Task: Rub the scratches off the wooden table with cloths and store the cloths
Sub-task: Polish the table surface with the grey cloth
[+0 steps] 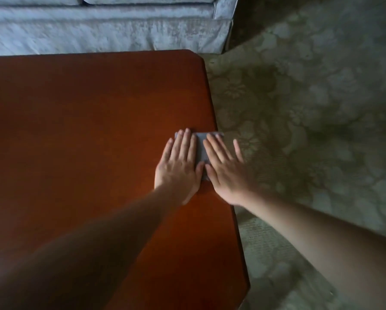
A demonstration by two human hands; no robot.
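Left hand and right hand lie flat, fingers spread, side by side on a folded grey cloth at the bench's right edge. This looks like the rubbing step; the next move probably calls for even pressure while sliding. A pale sofa stands beyond the bench.

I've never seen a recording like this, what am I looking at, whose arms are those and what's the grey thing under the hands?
There is no machine here: the one picture comes from a camera worn on a person's head, looking down at their own bare arms. The left hand and right hand lie flat, fingers straight, pressing a grey cloth onto a reddish wooden table, near its right edge. Neither hand grips anything. Beyond the table stands a pale sofa; a patterned carpet covers the floor.
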